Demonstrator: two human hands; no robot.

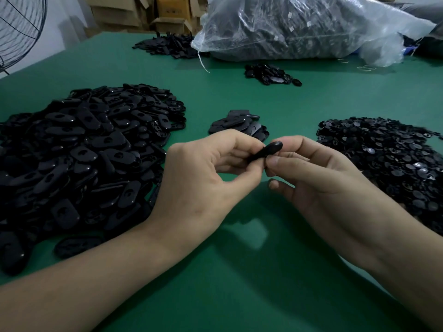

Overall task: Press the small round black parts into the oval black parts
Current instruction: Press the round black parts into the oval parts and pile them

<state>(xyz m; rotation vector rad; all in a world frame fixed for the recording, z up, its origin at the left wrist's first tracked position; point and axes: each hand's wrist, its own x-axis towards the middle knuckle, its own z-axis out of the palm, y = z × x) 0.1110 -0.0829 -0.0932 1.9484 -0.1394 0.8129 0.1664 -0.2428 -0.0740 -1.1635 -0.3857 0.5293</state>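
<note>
Centre frame: left hand (211,173) and right hand (321,180) both pinch one oval part (266,151); uneven squeeze could flip it loose.

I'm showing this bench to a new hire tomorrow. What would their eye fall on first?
The left hand and right hand meet at the centre, both pinching one oval black part above the green table. A big heap of oval parts spreads on the left, a heap of small round parts on the right. A bulging clear plastic bag lies at the back.
</note>
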